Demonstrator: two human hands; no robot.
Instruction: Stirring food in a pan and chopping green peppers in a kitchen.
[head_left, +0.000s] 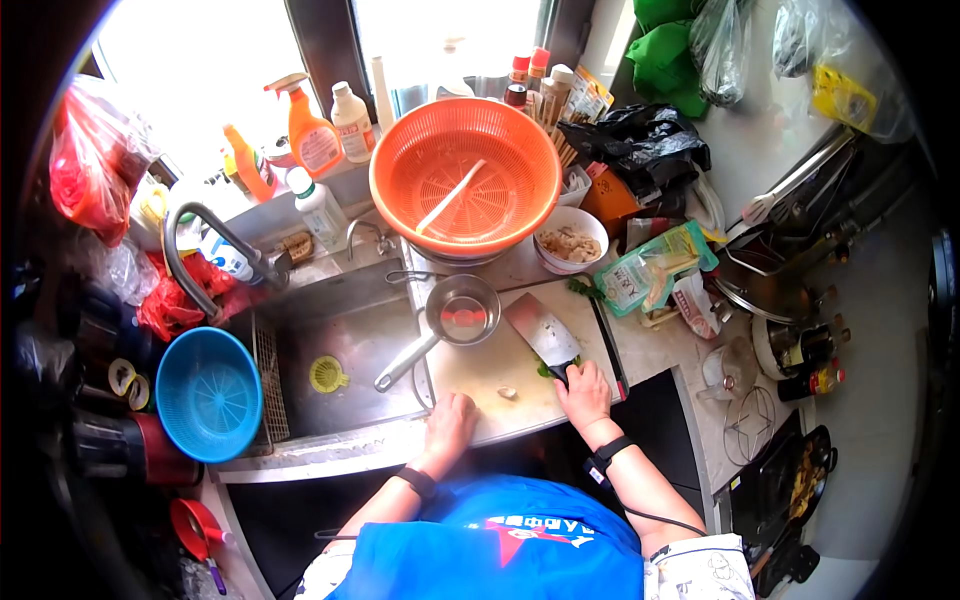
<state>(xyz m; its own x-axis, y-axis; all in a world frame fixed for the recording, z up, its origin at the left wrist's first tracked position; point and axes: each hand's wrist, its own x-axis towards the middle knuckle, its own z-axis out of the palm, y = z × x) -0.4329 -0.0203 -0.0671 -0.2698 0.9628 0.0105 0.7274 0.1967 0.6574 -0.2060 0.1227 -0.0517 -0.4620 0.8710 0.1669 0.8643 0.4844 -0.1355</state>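
My right hand (586, 393) grips the black handle of a cleaver (543, 330), whose broad blade lies over the cutting board (457, 375) and bears small green bits. Some green leaves show at the blade's edge by the handle. With its fingers curled, my left hand (451, 426) rests at the board's near left edge; whether anything is under it is hidden. A small pale piece (507, 392), perhaps a garlic clove, lies between the hands. On the board's far left sits a small metal saucepan (463, 309), its handle reaching over the sink.
Left of the board is a steel sink (337, 405) with a yellow strainer (328, 374). A blue plastic basket (210, 394) stands beyond it. Behind the board are an orange colander (465, 176) and a bowl of food (571, 240). A green package (652, 270) lies at right.
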